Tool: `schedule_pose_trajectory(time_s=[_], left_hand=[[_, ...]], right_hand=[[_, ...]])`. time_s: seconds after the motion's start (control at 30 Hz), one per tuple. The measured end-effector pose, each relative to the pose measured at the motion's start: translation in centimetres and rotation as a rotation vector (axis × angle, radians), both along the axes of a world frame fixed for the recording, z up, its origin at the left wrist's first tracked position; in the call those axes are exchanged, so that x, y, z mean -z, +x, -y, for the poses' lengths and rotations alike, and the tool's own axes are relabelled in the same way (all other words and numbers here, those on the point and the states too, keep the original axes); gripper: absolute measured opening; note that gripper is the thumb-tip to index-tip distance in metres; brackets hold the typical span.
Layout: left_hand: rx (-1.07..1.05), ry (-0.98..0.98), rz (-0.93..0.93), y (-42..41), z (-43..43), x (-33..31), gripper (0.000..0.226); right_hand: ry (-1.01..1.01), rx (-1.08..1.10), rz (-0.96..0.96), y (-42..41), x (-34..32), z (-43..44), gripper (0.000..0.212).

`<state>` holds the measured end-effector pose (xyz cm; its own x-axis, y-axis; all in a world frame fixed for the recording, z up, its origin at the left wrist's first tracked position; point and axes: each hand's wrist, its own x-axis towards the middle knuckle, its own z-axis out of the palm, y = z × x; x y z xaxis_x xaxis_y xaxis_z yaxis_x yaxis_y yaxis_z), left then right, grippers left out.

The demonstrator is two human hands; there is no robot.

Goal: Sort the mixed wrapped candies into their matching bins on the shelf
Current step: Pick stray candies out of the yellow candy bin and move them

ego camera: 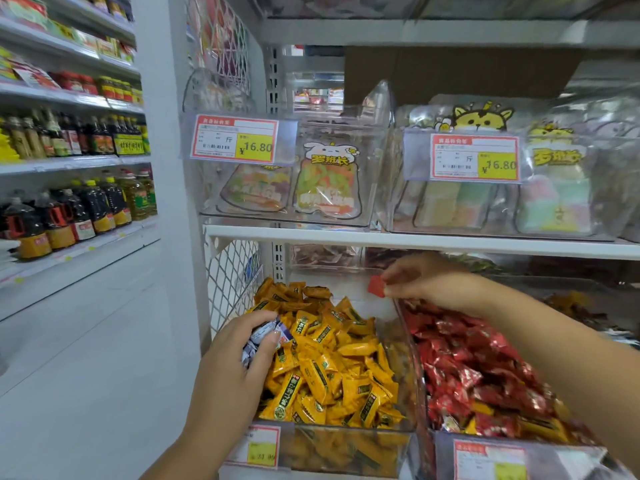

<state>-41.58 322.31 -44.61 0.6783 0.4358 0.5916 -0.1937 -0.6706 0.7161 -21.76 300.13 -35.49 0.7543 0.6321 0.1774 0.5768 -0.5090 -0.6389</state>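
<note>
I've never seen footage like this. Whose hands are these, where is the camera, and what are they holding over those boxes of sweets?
There is no machine here: a person wears one camera on the head, looking down at their own hands in a shop. The left hand has its grip closed on a bunch of white-and-blue wrapped candies above the clear bin of yellow candies. The right hand pinches one small red candy near the back of the bin of red candies. Above, a white shelf carries clear boxes of bagged sweets with price tags.
</note>
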Motion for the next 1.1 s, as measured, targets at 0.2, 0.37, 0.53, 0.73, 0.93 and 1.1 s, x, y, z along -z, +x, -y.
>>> schedule_pose_trajectory(time_s=[0.2, 0.37, 0.53, 0.73, 0.93, 1.1], left_hand=[[0.018, -0.012, -0.022, -0.3, 0.1, -0.3, 0.021], [0.011, -0.015, -0.007, -1.4, -0.3, -0.8, 0.018], [-0.016, 0.040, -0.033, -2.7, -1.7, -0.6, 0.018], [-0.032, 0.011, 0.010, -3.0, -1.8, -0.7, 0.018], [-0.025, -0.014, -0.012, -3.4, -1.9, -0.3, 0.020], [-0.002, -0.031, -0.042, -4.2, -2.5, -0.1, 0.019]], right_hand=[[-0.210, 0.091, 0.062, 1.1, -1.2, 6.2, 0.016], [-0.292, -0.004, 0.127, -0.3, -1.7, 5.0, 0.027], [-0.344, -0.374, 0.133, -4.5, -0.4, -4.3, 0.030], [-0.523, -0.528, 0.254, -6.4, 5.2, -14.7, 0.066], [-0.583, -0.514, 0.273, -1.3, 5.1, -10.1, 0.049], [-0.829, -0.314, 0.179, 0.2, 2.4, -5.6, 0.056]])
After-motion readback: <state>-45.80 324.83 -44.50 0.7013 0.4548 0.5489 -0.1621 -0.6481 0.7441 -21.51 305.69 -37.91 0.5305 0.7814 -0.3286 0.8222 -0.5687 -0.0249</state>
